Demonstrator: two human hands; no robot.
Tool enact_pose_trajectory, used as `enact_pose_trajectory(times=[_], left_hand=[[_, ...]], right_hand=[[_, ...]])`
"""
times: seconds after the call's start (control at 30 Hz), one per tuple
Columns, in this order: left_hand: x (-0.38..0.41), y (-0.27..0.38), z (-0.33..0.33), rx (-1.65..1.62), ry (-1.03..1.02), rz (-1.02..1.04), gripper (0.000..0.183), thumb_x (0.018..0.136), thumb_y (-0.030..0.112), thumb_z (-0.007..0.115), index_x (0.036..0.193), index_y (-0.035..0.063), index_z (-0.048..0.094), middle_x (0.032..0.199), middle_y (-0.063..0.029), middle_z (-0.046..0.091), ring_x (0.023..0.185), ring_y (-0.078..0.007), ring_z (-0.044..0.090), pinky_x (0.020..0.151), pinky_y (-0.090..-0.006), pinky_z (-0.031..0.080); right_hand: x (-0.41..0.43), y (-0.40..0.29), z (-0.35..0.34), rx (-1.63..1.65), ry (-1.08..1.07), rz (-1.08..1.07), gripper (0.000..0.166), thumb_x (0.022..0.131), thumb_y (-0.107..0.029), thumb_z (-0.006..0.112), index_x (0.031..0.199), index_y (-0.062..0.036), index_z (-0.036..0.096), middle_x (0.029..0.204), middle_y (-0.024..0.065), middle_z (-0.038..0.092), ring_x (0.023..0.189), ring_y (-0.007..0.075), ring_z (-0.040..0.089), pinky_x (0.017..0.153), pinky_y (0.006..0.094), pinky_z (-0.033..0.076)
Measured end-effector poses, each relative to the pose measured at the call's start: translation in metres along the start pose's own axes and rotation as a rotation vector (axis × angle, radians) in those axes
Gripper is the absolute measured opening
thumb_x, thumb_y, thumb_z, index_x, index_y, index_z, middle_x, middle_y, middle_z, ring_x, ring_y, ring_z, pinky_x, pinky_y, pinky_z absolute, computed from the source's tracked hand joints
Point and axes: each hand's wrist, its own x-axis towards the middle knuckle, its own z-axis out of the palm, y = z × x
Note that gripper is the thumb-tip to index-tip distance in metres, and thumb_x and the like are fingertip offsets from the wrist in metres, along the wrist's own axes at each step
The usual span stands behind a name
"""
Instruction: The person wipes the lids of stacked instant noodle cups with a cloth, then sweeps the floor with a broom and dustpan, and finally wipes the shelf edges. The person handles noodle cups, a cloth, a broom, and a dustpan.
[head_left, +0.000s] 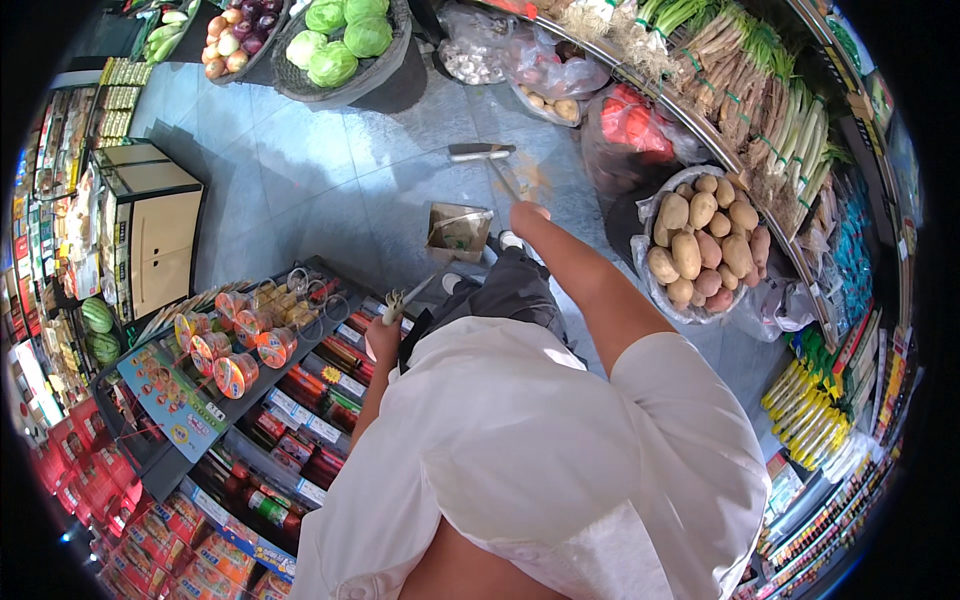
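Note:
My right hand (529, 218) grips the handle of a broom (481, 154), whose head lies flat on the tiled floor ahead of my feet. Brownish dirt (534, 178) marks the floor just right of the broom. My left hand (383, 339) is closed around the long pale handle of a dustpan (459, 244). The pan rests on the floor by my shoes, between the broom and me, with small scraps inside. A pale, frayed tuft (394, 301) shows at the top of my left hand; whether I hold it or it lies behind cannot be told.
A lined tub of potatoes (705, 240) and a red-filled plastic bag (634, 131) stand at right, below a shelf of scallions (757, 105). Cabbages fill a basket (341, 94) ahead. At left are a shelf of bottles and cup noodles (234, 375) and a cabinet (161, 255).

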Motion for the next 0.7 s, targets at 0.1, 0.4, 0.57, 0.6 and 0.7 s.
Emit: enact_pose_trajectory(times=[0.1, 0.4, 0.57, 0.6, 0.7], left_hand=[[0.0, -0.011, 0.001, -0.055, 0.005, -0.023, 0.042, 0.07, 0.041, 0.073, 0.072, 0.0005, 0.064, 0.068, -0.0203, 0.063, 0.066, -0.0346, 0.064, 0.058, -0.0425, 0.048], [-0.023, -0.014, -0.001, -0.01, 0.008, -0.052, 0.036, 0.071, 0.039, 0.072, 0.076, 0.0039, 0.064, 0.072, -0.0181, 0.064, 0.069, -0.0341, 0.064, 0.058, -0.0431, 0.047], [-0.027, -0.015, 0.002, 0.048, 0.048, -0.102, 0.031, 0.072, 0.036, 0.071, 0.082, 0.0079, 0.064, 0.071, -0.0157, 0.064, 0.067, -0.0322, 0.064, 0.057, -0.0421, 0.047], [-0.029, -0.015, 0.001, -0.055, 0.065, -0.084, 0.031, 0.072, 0.035, 0.071, 0.08, 0.0059, 0.063, 0.069, -0.015, 0.064, 0.063, -0.0295, 0.064, 0.056, -0.0403, 0.047], [-0.032, -0.024, 0.005, -0.135, 0.042, -0.158, 0.033, 0.074, 0.034, 0.071, 0.079, 0.0027, 0.062, 0.066, -0.0145, 0.063, 0.06, -0.0261, 0.063, 0.054, -0.0381, 0.047]], right_hand=[[0.022, 0.031, 0.026, -0.157, -0.025, 0.014, 0.033, 0.075, -0.008, 0.061, 0.107, -0.0062, 0.067, 0.108, 0.0132, 0.066, 0.095, 0.0287, 0.066, 0.073, 0.0388, 0.054], [-0.065, 0.095, -0.07, -0.046, -0.019, -0.129, 0.025, 0.073, -0.007, 0.057, 0.095, -0.0018, 0.066, 0.096, 0.0178, 0.066, 0.09, 0.0309, 0.066, 0.07, 0.0422, 0.053], [0.002, 0.085, -0.067, -0.119, 0.19, -0.18, 0.026, 0.073, -0.008, 0.055, 0.095, -0.0002, 0.065, 0.094, 0.0184, 0.067, 0.09, 0.0313, 0.066, 0.077, 0.0428, 0.052], [0.016, 0.072, -0.077, -0.083, 0.18, -0.146, 0.026, 0.074, -0.008, 0.055, 0.096, -0.0001, 0.065, 0.095, 0.0185, 0.067, 0.09, 0.031, 0.066, 0.078, 0.0425, 0.051], [0.047, 0.033, -0.107, 0.009, 0.182, -0.065, 0.027, 0.075, -0.009, 0.054, 0.098, -0.0001, 0.065, 0.097, 0.0184, 0.067, 0.091, 0.0301, 0.066, 0.079, 0.0415, 0.051]])
